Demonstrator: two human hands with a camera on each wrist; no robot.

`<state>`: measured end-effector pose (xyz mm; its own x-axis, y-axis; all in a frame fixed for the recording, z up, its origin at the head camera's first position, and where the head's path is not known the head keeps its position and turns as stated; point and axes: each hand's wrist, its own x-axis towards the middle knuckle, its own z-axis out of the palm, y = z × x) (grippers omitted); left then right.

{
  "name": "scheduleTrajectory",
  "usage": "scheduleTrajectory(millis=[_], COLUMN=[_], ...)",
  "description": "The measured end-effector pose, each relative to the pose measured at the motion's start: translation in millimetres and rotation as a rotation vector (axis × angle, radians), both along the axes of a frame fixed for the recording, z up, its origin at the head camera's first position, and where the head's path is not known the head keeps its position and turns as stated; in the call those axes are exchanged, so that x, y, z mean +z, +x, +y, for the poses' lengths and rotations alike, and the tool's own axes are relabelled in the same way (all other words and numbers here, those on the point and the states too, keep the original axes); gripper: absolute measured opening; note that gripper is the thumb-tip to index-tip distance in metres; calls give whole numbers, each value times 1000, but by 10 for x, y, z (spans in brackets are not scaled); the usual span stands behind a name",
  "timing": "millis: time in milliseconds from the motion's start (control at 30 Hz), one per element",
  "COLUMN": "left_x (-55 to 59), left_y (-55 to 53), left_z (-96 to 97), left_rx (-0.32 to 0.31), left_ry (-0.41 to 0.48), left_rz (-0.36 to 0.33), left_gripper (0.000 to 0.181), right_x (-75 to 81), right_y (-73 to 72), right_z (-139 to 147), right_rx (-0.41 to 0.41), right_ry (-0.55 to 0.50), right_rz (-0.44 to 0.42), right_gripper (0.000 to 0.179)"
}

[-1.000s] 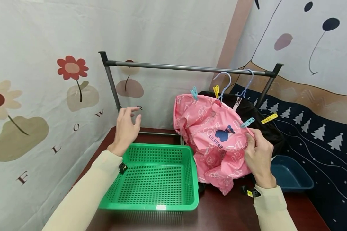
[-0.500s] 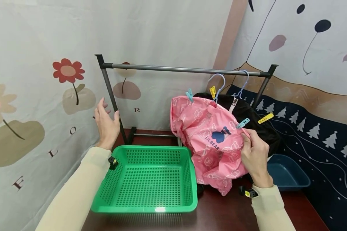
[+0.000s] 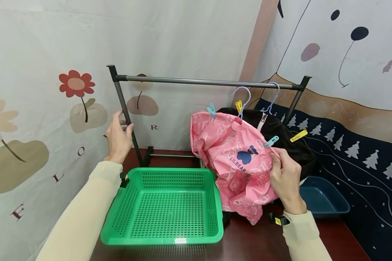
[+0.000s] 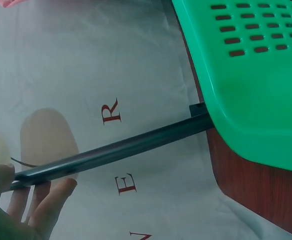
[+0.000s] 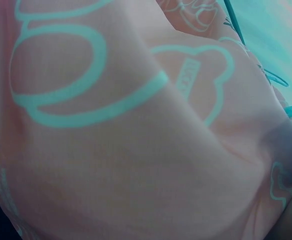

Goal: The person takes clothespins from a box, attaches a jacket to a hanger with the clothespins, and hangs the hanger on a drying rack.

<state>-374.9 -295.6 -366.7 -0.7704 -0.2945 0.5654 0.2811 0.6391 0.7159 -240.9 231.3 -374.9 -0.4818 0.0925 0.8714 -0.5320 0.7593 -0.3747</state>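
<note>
In the head view, a pink printed garment [image 3: 232, 152] with a bear print hangs on a light-blue hanger [image 3: 246, 99], whose hook top shows just below the rod. Blue clothespins [image 3: 271, 141] are clipped at its two upper corners. My right hand [image 3: 287, 179] pinches the garment's right edge near one clothespin; cloth fills the right wrist view. At the far left, my left hand [image 3: 118, 139] is at the grey post [image 4: 121, 148] of the clothes rack, thumb and fingers around it in the left wrist view.
A green perforated basket [image 3: 215, 203] stands on the dark-red table [image 3: 245, 243]. Behind the pink garment, a black garment [image 3: 300, 148] with a yellow clothespin [image 3: 298, 136] hangs from the rack's rod [image 3: 183, 80]. A dark-blue basin [image 3: 325, 197] stands at the right.
My left hand has moved left from above the basket to the rack's left post and taken hold of it. My right hand keeps its pinch on the pink garment.
</note>
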Motion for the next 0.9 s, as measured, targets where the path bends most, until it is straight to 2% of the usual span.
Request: scheduleTrajectory(millis=[133,267,500,900], left_x=[-21,-49,-69,-51], left_y=[-18,-38,-65,-71], left_z=[-23,-27,-10,26], left_rx=[24,41,41,37], left_ry=[-16,-31,-54,-42], left_rz=[-25,-14,13,-12], left_gripper=[64,62,55,48], right_x=[-12,-11,-2,22], right_y=[-10,-28,-42,-75], right_z=[-6,-15,-32,-70], right_rx=[5,7,3,11], right_ry=[0,0,-9,-20], right_rz=[3,14,33,50], right_gripper=[13,13,13,14])
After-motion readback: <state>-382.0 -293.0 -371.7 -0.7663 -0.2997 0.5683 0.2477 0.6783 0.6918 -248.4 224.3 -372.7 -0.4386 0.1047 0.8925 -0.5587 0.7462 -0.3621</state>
